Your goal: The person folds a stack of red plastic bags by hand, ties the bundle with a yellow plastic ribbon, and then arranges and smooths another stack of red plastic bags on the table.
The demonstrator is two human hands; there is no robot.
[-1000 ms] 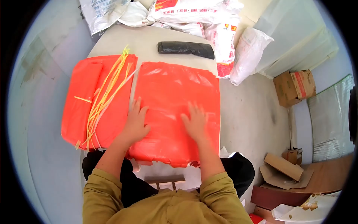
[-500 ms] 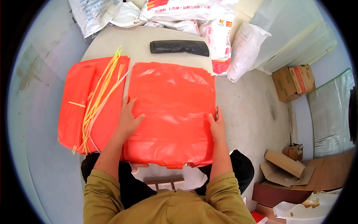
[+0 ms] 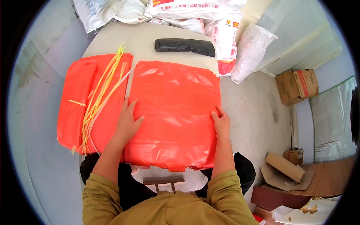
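Observation:
A stack of red plastic bags [image 3: 174, 116] lies before me on the table, its surface glossy and wrinkled and its near edge ragged. Flat against the left side of the stack rests my left hand [image 3: 128, 120], open, with thumb and fingers apart. On the right edge, my right hand [image 3: 222, 122] touches the stack with its thumb on top and its fingers apart along the side. Left of it lies a second pile of red plastic bags [image 3: 77, 108], with yellow and whitish plastic strips [image 3: 98, 95] strewn lengthwise over it.
A black plastic roll [image 3: 185, 46] lies behind the stack on the pale table [image 3: 138, 35]. Printed white sacks [image 3: 225, 41] line the table's far side. At right are a cardboard box [image 3: 296, 87] and an opened carton [image 3: 287, 170]. A brown stool [image 3: 165, 182] shows below.
The view has shifted slightly. My right hand has moved a little up along the right edge, its fingers more bent. My left hand stays on the left side of the stack.

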